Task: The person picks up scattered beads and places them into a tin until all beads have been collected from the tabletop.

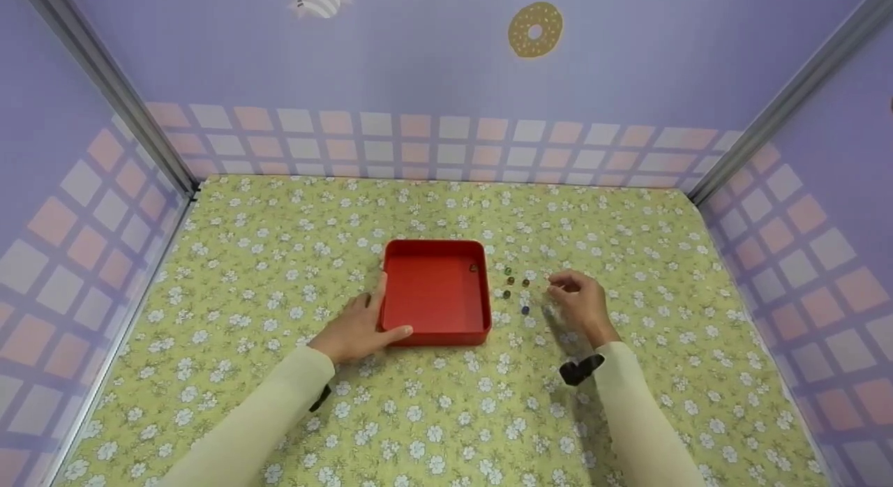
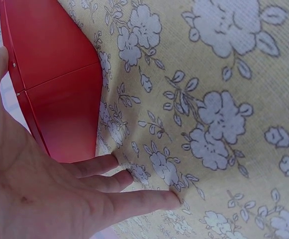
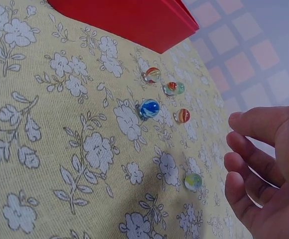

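A square red tray [image 1: 436, 291] lies on the table, with one small marble [image 1: 473, 268] inside near its right wall. My left hand [image 1: 359, 326] is at the tray's left front corner, thumb touching the near rim and a finger along the left side. In the left wrist view its other fingers stretch out over the cloth. Several glass marbles lie right of the tray, among them a blue swirled marble [image 3: 149, 108], an orange-striped marble [image 3: 183, 115] and a yellow-green marble [image 3: 193, 181]. Just above the cloth beside them, my right hand [image 1: 580, 302] has loosely bent fingers, nothing visible in them.
A flowered yellow-green cloth [image 1: 230, 291] covers the table. Lilac panels with checked borders [image 1: 446, 148] enclose it at the back and both sides. Grey metal posts [image 1: 132, 103] stand at the rear corners. A black band [image 1: 581, 369] is on the right wrist.
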Motion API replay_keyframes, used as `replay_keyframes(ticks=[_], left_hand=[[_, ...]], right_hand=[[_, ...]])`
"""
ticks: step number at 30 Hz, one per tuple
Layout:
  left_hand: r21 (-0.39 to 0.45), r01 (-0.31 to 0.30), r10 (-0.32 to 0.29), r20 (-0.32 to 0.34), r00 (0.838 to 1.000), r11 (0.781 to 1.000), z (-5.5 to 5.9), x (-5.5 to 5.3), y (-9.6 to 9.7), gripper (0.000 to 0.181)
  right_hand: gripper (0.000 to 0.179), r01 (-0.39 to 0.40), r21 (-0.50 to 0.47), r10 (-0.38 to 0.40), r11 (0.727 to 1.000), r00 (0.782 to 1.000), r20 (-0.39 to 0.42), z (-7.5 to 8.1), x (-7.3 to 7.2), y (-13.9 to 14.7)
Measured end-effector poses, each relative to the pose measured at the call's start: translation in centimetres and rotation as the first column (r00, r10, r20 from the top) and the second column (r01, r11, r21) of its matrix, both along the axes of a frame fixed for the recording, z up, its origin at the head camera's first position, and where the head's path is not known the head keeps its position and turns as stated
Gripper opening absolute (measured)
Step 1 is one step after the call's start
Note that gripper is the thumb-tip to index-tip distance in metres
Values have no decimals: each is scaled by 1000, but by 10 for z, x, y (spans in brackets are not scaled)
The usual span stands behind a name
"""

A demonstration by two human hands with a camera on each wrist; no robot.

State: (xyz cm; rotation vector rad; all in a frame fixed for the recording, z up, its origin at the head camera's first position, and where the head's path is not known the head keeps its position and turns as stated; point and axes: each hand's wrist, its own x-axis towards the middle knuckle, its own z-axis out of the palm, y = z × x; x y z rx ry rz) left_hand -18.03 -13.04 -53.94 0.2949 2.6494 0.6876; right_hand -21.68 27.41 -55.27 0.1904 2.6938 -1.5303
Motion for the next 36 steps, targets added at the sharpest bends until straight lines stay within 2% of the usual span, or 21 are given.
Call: replay_keyframes(ticks=[11,24,36], left_hand=[[-9,0,0,-3,1000,1000,-2,-1,-1,108],[-19,-4,4,-8,1000,1000,-3,-2,-1,108],[9,11,-11,-16,1000,1000,-1,0,-1,107]], right_hand=[[23,30,-32,-27,999,997,77,-11,3,9],[23,72,-68,-64,995,993,104,-19,4,14],[24,49,21,-51,999,996,76,-28,5,17]])
